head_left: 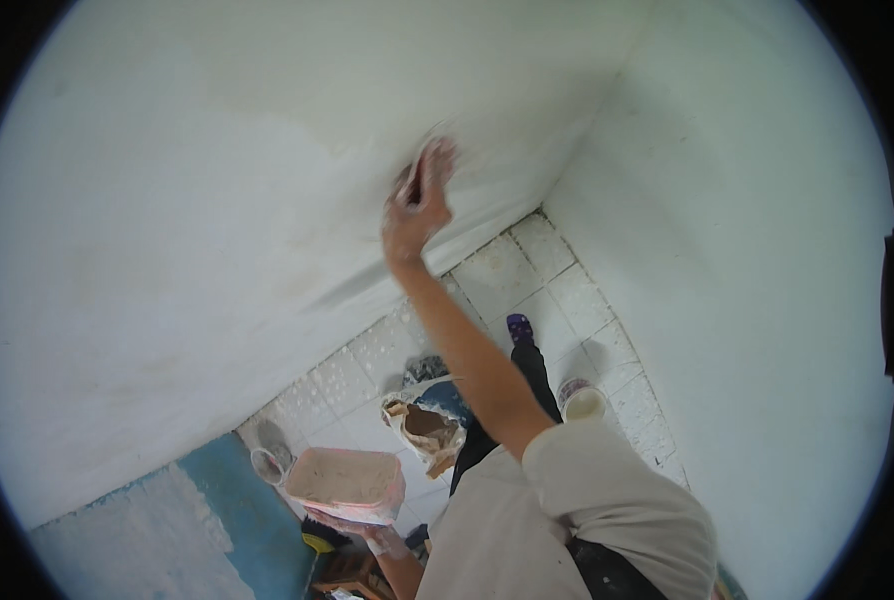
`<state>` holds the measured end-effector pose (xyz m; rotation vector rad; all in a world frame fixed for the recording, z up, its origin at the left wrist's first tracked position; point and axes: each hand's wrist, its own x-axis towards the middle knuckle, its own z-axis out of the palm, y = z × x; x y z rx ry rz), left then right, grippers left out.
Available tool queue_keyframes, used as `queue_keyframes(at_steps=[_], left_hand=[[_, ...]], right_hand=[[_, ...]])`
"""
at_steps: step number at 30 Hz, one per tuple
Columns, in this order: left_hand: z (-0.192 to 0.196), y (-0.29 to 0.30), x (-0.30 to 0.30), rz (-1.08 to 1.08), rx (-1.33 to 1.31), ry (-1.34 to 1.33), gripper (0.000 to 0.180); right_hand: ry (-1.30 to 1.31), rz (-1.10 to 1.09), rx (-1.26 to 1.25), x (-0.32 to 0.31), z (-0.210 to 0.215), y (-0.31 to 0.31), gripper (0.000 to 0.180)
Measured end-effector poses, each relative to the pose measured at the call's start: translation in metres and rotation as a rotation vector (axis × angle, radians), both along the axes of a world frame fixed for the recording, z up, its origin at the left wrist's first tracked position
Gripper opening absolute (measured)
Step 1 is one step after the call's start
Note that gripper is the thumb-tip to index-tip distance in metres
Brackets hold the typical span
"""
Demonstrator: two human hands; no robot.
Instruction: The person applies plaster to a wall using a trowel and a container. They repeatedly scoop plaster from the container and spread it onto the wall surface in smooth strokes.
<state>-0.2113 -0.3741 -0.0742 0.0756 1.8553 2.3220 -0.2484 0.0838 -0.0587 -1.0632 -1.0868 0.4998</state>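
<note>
1 head-worn fisheye view looks steeply down along a white wall (167, 250) to the tiled floor (527, 290), close to the wall corner.

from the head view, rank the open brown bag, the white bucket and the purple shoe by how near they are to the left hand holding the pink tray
Measured from the left hand under the pink tray:
1. Open brown bag, just up and right of the tray, on the tiled floor.
2. White bucket, farther right, by the right wall.
3. Purple shoe, farthest, up the floor toward the corner.
</note>
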Motion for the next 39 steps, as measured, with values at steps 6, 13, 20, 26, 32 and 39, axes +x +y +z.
queue_keyframes(at_steps=[6,13,20,26,32,39], left_hand=[[0.019,0.001,-0.010,0.006,-0.038,-0.035,0.066],[0.047,-0.014,-0.025,-0.004,0.093,-0.137,0.067],[0.066,-0.056,-0.029,0.047,0.134,-0.164,0.067],[0.047,-0.055,-0.032,0.043,0.132,-0.138,0.068],[0.003,-0.033,-0.020,0.007,0.086,-0.099,0.068],[-0.034,-0.017,0.000,-0.009,0.056,-0.068,0.069]], right_hand=[[0.474,0.482,-0.447,0.039,-0.015,-0.077,0.034],[1.038,0.518,-0.597,0.106,-0.065,0.054,0.022],[1.050,0.441,-0.530,0.071,0.064,-0.008,0.024],[0.026,0.522,-0.242,0.014,0.094,-0.102,0.056],[0.157,0.492,-0.472,0.038,-0.044,-0.078,0.062],[-0.073,0.098,-0.119,-0.006,-0.112,-0.024,0.072]])
